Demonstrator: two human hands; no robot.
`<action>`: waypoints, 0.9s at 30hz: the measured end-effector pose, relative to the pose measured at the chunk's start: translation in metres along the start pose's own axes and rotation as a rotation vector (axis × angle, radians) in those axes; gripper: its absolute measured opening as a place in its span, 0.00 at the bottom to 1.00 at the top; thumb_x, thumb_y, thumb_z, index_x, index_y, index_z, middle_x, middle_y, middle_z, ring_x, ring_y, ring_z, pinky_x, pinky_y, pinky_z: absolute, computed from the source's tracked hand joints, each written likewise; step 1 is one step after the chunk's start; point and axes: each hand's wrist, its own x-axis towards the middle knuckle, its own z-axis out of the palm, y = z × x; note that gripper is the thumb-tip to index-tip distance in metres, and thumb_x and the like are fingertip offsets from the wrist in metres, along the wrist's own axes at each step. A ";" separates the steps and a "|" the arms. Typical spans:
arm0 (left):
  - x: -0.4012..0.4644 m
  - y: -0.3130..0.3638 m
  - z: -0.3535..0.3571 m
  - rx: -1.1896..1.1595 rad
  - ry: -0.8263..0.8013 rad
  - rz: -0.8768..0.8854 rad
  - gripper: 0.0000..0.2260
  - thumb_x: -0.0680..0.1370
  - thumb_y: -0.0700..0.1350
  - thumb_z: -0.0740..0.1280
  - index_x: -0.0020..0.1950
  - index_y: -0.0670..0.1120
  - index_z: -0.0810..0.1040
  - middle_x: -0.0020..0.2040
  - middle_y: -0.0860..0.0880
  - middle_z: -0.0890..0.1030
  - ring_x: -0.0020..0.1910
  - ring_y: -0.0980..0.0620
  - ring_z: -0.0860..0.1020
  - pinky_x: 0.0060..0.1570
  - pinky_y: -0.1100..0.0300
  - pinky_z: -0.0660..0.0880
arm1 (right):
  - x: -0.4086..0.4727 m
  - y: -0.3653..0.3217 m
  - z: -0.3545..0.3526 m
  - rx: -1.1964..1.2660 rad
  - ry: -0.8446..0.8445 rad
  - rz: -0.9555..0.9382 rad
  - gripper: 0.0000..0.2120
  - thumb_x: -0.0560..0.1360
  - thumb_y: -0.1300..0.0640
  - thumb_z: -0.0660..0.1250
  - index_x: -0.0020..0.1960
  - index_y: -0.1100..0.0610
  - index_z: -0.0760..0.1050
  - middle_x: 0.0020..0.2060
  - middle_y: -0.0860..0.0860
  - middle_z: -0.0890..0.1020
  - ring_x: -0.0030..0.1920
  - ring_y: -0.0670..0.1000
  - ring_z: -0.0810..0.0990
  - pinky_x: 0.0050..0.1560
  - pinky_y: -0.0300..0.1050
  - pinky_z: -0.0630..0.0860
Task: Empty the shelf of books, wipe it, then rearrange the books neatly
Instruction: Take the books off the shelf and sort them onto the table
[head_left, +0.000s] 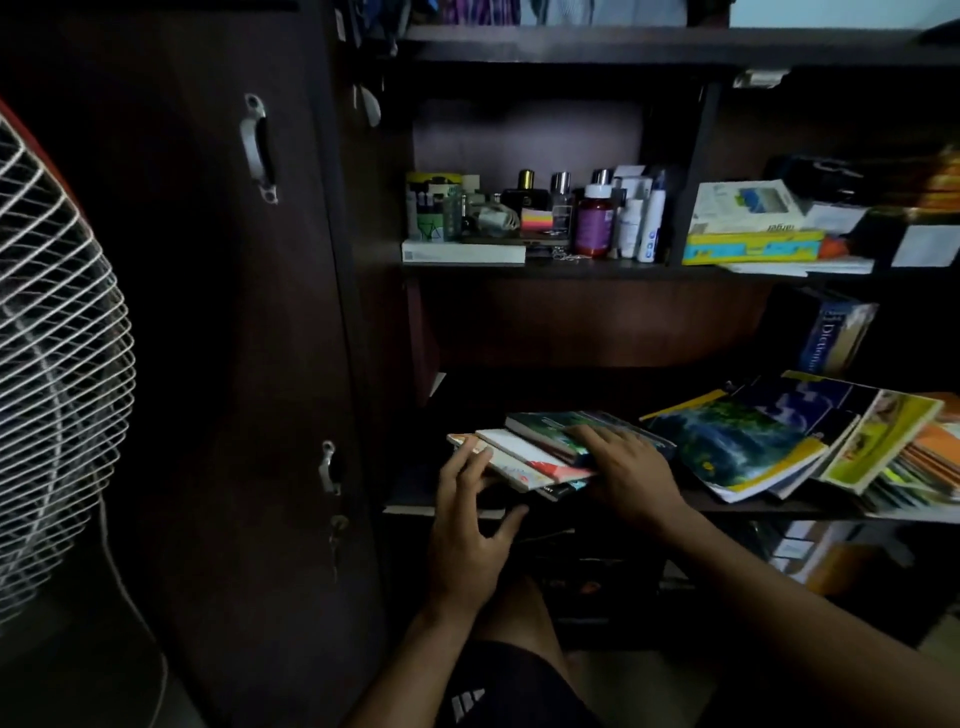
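Note:
A small stack of books (530, 454) lies flat at the front of the dark wooden shelf (415, 501), fanned out a little. My right hand (626, 465) lies flat on top of the stack, fingers spread. My left hand (470, 525) is at the stack's left front corner, fingertips touching the lowest book's edge and thumb stretched out below the shelf edge. To the right, more books (737, 447) lie slumped and overlapping on the same shelf, and a blue dictionary (831, 338) stands behind them.
The shelf above holds bottles and boxes (571, 218), with more boxes (753, 228) to the right. A closed cabinet door (234, 312) stands left of the shelves. A white fan grille (57, 364) fills the left edge. My knee (519, 613) is below the shelf.

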 end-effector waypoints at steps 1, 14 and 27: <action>0.000 0.005 0.001 -0.007 0.025 0.019 0.35 0.72 0.44 0.79 0.75 0.47 0.67 0.76 0.44 0.65 0.73 0.54 0.70 0.68 0.66 0.70 | -0.003 0.000 -0.011 0.032 0.028 0.017 0.29 0.68 0.46 0.73 0.68 0.49 0.73 0.60 0.51 0.82 0.58 0.59 0.81 0.51 0.53 0.77; -0.007 0.126 0.066 -0.621 -0.689 -0.311 0.41 0.68 0.63 0.77 0.74 0.68 0.57 0.71 0.65 0.73 0.69 0.62 0.73 0.64 0.61 0.74 | -0.163 0.050 -0.121 1.355 0.392 0.731 0.21 0.69 0.50 0.78 0.59 0.55 0.81 0.52 0.54 0.87 0.52 0.57 0.86 0.54 0.58 0.81; -0.041 0.297 0.211 -0.387 -0.949 0.036 0.34 0.75 0.62 0.69 0.78 0.60 0.59 0.70 0.62 0.58 0.73 0.59 0.60 0.68 0.62 0.57 | -0.328 0.147 -0.202 1.417 0.774 1.152 0.37 0.64 0.30 0.75 0.64 0.53 0.80 0.56 0.54 0.86 0.56 0.58 0.85 0.62 0.61 0.78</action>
